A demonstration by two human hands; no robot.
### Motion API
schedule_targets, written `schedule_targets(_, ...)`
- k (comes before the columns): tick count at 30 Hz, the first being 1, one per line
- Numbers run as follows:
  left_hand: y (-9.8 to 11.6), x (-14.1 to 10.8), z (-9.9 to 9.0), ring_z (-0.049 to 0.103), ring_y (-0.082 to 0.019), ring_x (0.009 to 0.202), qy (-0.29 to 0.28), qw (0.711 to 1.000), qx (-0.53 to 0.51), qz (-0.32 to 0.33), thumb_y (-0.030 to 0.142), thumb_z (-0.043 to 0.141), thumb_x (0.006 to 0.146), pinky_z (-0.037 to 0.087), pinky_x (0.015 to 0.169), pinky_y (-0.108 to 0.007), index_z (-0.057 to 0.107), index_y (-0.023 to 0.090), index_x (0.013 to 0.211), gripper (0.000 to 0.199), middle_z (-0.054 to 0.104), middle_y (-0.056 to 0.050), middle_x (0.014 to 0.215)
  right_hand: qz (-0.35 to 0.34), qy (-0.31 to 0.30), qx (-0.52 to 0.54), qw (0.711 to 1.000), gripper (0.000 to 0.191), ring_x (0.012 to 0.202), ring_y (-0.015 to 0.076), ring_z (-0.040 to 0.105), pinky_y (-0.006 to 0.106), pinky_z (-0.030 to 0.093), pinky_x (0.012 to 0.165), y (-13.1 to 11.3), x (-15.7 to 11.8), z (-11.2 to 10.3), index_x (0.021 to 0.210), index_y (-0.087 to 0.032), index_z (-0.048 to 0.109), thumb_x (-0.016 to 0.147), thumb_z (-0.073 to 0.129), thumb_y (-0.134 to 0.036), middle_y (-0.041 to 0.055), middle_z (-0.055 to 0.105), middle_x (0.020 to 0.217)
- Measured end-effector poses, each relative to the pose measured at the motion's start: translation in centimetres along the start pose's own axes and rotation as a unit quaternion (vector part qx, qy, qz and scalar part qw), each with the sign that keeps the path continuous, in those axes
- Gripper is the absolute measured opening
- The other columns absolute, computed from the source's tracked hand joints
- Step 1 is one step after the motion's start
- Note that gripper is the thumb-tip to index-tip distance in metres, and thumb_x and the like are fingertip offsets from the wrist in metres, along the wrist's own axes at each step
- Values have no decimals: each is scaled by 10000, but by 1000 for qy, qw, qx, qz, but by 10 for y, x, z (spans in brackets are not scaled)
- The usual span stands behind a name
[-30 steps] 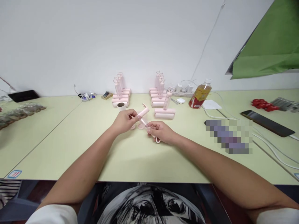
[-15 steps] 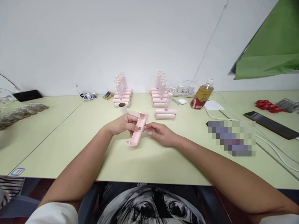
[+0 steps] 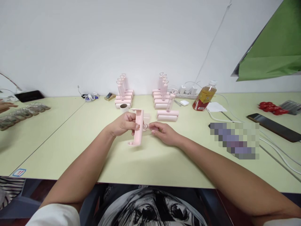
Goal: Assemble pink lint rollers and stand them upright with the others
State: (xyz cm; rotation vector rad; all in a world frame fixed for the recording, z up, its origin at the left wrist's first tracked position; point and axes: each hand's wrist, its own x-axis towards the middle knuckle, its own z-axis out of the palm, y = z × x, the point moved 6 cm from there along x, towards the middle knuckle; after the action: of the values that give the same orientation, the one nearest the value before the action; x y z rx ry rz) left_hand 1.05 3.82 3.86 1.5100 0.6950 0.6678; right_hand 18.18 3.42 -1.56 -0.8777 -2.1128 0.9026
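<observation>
My left hand [image 3: 124, 125] grips a pink lint roller frame [image 3: 139, 130], held upright above the table with its curved end arms pointing left. Pinched in my right hand [image 3: 164, 132] is a clear handle [image 3: 145, 126], its round end facing the frame's back; I cannot tell whether the two touch. A clear, pale pink cover [image 3: 146, 117] lies on the table behind them. The white paper roll [image 3: 124, 108] with a brown core stands just beyond my left hand. Several assembled pink lint rollers [image 3: 167, 115] stand farther back in two groups.
A drink bottle [image 3: 204, 95], chargers and a white cable are at the back right. Farther right lie a black phone [image 3: 274, 127] and red items [image 3: 272, 107]. On the left are several wrapped packs [image 3: 24, 115] and another person's hand [image 3: 7, 106].
My left hand has turned the frame more upright, its back now toward my right hand. The handle's round end shows more clearly. Another person's hand has appeared at the left edge.
</observation>
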Motion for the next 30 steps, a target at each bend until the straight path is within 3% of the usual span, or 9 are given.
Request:
schedule_targets(5, 20, -12, -36, 594, -138, 642, 194, 973, 109, 55, 274, 662, 717, 469, 612, -272, 666, 148, 816, 160, 641, -3, 691, 4, -1, -56, 998, 254, 967, 233, 622, 396, 479, 867, -1, 1, -5, 1120, -164, 626, 907, 545, -274, 104, 683, 1098)
schedule_targets(8, 27, -15, -41, 568, -147, 673, 241, 928, 273, 82, 300, 587, 809, 445, 642, -280, 628, 156, 717, 176, 603, -5, 673, -36, -41, -122, 991, 245, 1025, 250, 603, 416, 474, 893, -11, 0, 4, 1134, -171, 610, 919, 532, -260, 121, 669, 1142)
schedule_targets(10, 25, -11, -36, 557, -154, 695, 231, 882, 401, 96, 278, 549, 842, 428, 642, -277, 665, 162, 763, 182, 592, -11, 692, -65, -67, -152, 984, 238, 1107, 266, 578, 437, 461, 940, -19, -2, 13, 1142, -173, 593, 931, 516, -252, 138, 646, 1210)
schedule_targets(14, 4, 4, -25, 588, -172, 765, 182, 794, 572, 100, 214, 484, 885, 430, 671, -293, 726, 179, 1050, 295, 657, -59, 900, -103, -113, -191, 970, 190, 1182, 280, 553, 467, 425, 998, -33, -5, 27, 1103, -181, 582, 950, 485, -242, 146, 619, 1261)
schedule_targets(19, -15, 22, -21, 599, -227, 830, 165, 715, 672, 98, 164, 474, 886, 428, 749, -356, 750, 164, 969, 289, 689, -95, 897, -105, -156, -227, 956, 165, 1096, 273, 579, 467, 420, 964, -39, -6, 35, 1062, -178, 584, 958, 464, -221, 130, 645, 1141)
schedule_targets(25, -23, 30, -16, 587, -232, 811, 155, 685, 708, 77, 140, 504, 850, 413, 759, -376, 746, 151, 906, 248, 686, -103, 846, -103, -179, -239, 949, 134, 1028, 259, 568, 448, 428, 920, -38, -7, 40, 983, -179, 583, 958, 455, -212, 107, 638, 1044)
schedule_targets(30, -31, 32, -10, 587, -248, 863, 124, 683, 717, 64, 151, 521, 855, 401, 743, -380, 728, 151, 913, 215, 684, -110, 871, -101, -174, -238, 950, 121, 1003, 260, 566, 457, 437, 921, -37, -5, 42, 981, -175, 586, 943, 474, -204, 109, 632, 1032)
